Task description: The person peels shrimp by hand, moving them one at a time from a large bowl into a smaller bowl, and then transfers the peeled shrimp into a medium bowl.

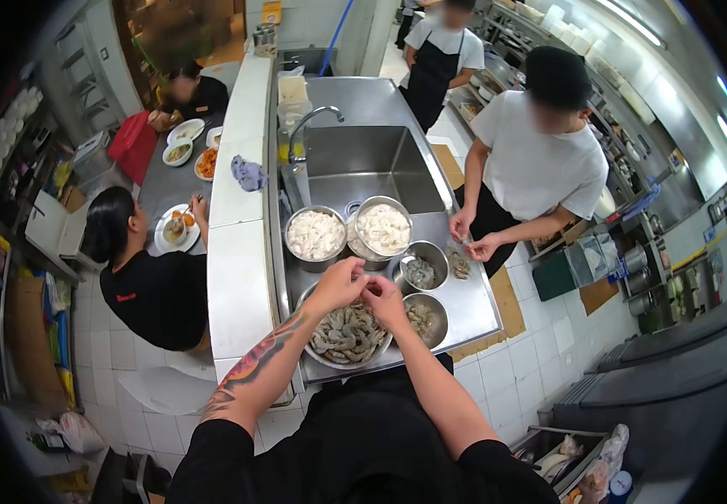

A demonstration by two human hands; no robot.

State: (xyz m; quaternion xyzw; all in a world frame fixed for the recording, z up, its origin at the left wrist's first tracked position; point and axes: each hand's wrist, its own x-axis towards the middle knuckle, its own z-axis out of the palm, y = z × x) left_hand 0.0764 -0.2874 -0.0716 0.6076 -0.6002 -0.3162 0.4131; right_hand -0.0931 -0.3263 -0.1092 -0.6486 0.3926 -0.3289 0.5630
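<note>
My left hand [340, 286] and my right hand [384, 301] meet fingertip to fingertip above a large metal bowl [317, 356] of unpeeled grey shrimp [348, 334]. Both are closed in a pinch; whatever lies between the fingers is too small and covered to make out. Just beyond my hands stand two metal pots heaped with pale, whitish pieces [314, 234], the right one [383, 228] resting partly over another metal container [355, 242]. Right of my hands, one metal bowl [439, 265] holds grey shrimp, and a nearer bowl [440, 323] holds small translucent pieces.
A sink [372, 160] with a curved faucet [317, 112] lies behind the pots. A co-worker [540, 151] at the right handles shrimp beside a small pile [459, 262]. A tiled ledge [237, 252] runs along the left, where two people sit at a table with plates.
</note>
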